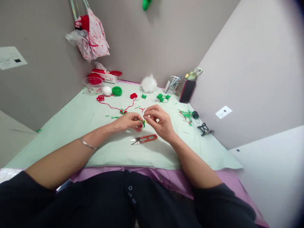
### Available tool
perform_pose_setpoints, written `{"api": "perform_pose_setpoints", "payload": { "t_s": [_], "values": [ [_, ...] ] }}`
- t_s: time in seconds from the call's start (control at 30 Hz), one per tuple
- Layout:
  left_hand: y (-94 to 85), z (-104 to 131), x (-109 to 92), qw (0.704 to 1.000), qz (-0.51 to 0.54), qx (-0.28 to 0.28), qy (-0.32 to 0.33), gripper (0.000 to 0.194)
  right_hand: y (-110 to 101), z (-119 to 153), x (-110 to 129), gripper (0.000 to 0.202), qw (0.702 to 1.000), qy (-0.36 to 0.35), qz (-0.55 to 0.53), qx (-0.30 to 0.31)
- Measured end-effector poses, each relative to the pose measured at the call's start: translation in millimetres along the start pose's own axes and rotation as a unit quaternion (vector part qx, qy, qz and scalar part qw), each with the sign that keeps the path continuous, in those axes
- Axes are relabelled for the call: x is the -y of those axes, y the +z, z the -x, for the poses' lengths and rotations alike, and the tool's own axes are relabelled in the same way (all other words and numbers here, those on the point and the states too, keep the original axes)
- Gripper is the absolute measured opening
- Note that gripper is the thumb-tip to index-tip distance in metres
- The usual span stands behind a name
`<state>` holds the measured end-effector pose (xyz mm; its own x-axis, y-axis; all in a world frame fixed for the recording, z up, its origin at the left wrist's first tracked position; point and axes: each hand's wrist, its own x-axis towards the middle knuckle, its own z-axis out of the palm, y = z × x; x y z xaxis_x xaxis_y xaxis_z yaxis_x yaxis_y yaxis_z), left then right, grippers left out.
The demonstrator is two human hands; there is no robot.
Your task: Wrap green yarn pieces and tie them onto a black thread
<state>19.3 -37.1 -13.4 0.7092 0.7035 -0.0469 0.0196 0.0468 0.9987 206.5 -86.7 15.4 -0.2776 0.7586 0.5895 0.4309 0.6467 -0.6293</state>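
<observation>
My left hand (131, 121) pinches a small green and red crocheted yarn piece (143, 123) between thumb and fingers. Close beside it is my right hand (159, 122), its thumb and forefinger drawn together. What they grip is too small to make out; a bit of yellow shows near the yarn piece. Just below both hands lie orange-handled thread snips (144, 139), blades apart and pointing left. Beyond my left hand, a little red and green yarn piece (123, 111) is joined by red yarn to a small red ball (133, 95).
At the back stand a plastic tub (93, 86), a green yarn ball (117, 91), white stuffing (149, 83), a clear cup (172, 85) and a phone (187, 91). Green yarn scraps (186, 115), black thread (195, 115) and a black clip (204, 129) lie right. Walls enclose the table.
</observation>
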Motion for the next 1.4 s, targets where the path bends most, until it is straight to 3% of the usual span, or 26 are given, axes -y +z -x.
{"api": "perform_pose_setpoints", "payload": {
  "t_s": [0.07, 0.2, 0.33, 0.4, 0.57, 0.7, 0.93, 1.4],
  "values": [
    [-0.1, 0, 1, 1.0, -0.006, -0.006, -0.008, 0.034, -2, -1, 4, 0.02, 0.992, 0.061, -0.108, 0.011],
    [-3.1, 0, -1, 1.0, -0.002, -0.016, 0.01, 0.035, -9, -4, 2, 0.027, 0.941, 0.163, -0.286, 0.082],
    [-6.3, 0, -6, 0.999, -0.02, -0.033, 0.017, 0.033, -25, -11, -7, 0.023, 0.922, 0.147, -0.355, -0.039],
    [-7.5, 1, -8, 0.998, -0.024, -0.04, 0.031, 0.032, -32, -14, -11, 0.02, 0.918, 0.141, -0.365, -0.069],
    [-9.3, 2, -8, 0.996, -0.037, -0.062, 0.06, 0.033, -34, -12, -17, 0.017, 0.966, 0.132, -0.222, -0.033],
    [-9.4, 3, -9, 0.994, -0.022, -0.078, 0.078, 0.034, -28, -8, -17, 0.014, 0.999, 0.044, -0.028, -0.016],
    [-7.5, 6, -16, 0.992, -0.028, -0.095, 0.078, 0.028, -24, -5, -21, 0.014, 0.991, -0.038, 0.124, 0.009],
    [-11.4, 5, -11, 0.992, -0.057, -0.078, 0.084, 0.026, -23, -4, -25, 0.016, 0.981, -0.05, 0.183, 0.024]
  ]
}}
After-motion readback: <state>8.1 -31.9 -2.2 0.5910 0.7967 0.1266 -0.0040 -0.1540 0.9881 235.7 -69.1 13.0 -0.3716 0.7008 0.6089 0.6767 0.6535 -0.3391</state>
